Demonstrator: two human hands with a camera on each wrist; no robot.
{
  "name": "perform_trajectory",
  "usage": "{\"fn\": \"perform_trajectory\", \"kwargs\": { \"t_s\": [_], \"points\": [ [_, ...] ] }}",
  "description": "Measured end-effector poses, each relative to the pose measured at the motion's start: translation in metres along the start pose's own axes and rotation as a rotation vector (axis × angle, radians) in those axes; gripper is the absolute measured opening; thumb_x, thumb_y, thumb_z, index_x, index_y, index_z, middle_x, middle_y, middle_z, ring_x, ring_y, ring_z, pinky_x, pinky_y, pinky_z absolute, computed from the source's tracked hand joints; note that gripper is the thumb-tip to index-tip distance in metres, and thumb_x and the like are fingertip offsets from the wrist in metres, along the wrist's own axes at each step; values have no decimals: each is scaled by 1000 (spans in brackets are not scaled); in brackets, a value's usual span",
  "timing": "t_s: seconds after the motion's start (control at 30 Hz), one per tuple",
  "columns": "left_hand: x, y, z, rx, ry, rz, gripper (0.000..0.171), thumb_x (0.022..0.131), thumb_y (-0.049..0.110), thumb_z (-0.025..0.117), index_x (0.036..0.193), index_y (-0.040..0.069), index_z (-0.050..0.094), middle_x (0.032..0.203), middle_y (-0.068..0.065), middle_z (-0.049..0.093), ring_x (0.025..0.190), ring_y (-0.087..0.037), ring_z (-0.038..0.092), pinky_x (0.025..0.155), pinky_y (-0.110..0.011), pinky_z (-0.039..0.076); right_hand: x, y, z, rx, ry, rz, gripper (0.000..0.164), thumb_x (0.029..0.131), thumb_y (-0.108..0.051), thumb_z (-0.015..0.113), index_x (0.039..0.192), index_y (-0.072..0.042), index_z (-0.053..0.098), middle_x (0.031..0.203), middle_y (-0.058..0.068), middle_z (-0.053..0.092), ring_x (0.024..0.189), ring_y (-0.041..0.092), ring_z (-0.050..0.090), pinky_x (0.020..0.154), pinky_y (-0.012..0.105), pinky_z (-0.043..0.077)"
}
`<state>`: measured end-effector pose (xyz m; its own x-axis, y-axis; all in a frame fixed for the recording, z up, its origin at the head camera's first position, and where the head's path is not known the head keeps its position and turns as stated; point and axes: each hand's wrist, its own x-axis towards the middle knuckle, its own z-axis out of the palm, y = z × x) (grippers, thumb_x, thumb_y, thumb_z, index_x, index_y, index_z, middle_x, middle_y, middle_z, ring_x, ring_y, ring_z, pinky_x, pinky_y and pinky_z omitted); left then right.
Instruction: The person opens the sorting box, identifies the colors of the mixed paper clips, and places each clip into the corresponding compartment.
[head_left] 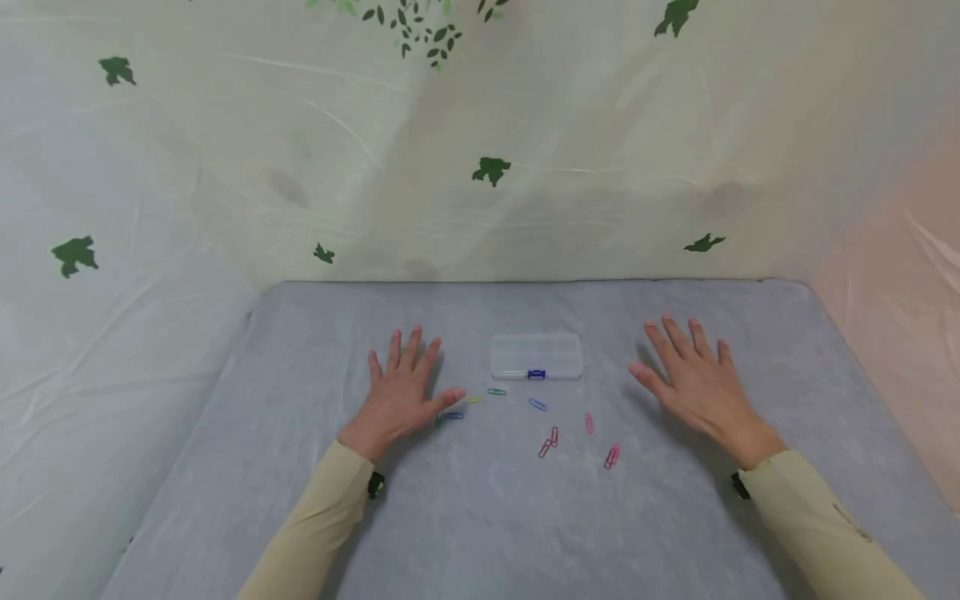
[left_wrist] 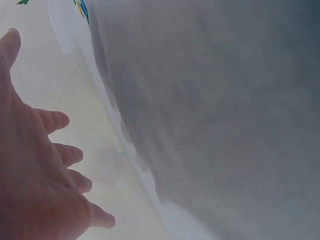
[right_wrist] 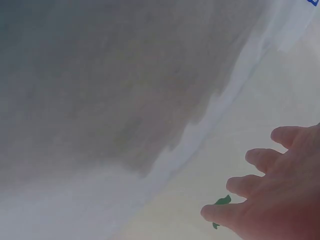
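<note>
My left hand [head_left: 396,402], fingers spread and straight, is over the left part of the grey-covered table, holding nothing. Close to its thumb lie a dark blue paper clip [head_left: 453,416], a yellow paper clip [head_left: 473,400] and a green paper clip [head_left: 497,392]. Between the hands is a clear plastic box [head_left: 536,354] with a blue latch [head_left: 536,375]; its lid looks closed. My right hand [head_left: 703,393] is likewise spread flat to the right of the box and grips nothing. Both wrist views show the straight fingers of the left hand [left_wrist: 35,170] and right hand [right_wrist: 285,185].
In front of the box lie a blue paper clip [head_left: 537,405], a pink paper clip [head_left: 588,423], red paper clips [head_left: 544,449] and a pink-and-red pair [head_left: 612,455]. A pale curtain [head_left: 420,208] with green bird shapes hangs behind the table's far edge.
</note>
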<state>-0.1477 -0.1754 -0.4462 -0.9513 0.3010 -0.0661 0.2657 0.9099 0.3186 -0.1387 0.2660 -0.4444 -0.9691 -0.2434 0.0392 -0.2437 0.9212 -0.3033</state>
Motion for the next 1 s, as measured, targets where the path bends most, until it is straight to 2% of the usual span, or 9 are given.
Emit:
{"fn": "perform_trajectory", "kwargs": {
  "t_s": [0.23, 0.73, 1.0],
  "points": [
    [0, 4, -1, 9, 10, 18, 95, 96, 67, 58, 165, 10, 25, 173, -17, 0, 157, -42, -11, 116, -77, -6, -2, -5, -1, -1, 0, -4, 83, 105, -63, 42, 167, -13, 17, 171, 22, 10, 153, 54, 4, 110, 84, 5],
    [7, 29, -6, -56, 40, 145, 95, 98, 67, 53, 167, 15, 14, 173, -9, -1, 158, -36, -9, 118, -75, -2, -2, -32, -6, 30, 31, -44, 83, 105, -62, 45, 166, -12, 20, 171, 19, 13, 156, 46, 2, 116, 77, 7],
    [16, 39, -3, -103, 97, 231, 86, 99, 60, 58, 165, 14, 28, 172, -10, 14, 158, -39, 7, 119, -75, 8, 2, -46, -4, 70, 49, -101, 82, 105, -60, 47, 166, -11, 22, 171, 16, 18, 156, 45, 10, 118, 74, 9]
  ]
}}
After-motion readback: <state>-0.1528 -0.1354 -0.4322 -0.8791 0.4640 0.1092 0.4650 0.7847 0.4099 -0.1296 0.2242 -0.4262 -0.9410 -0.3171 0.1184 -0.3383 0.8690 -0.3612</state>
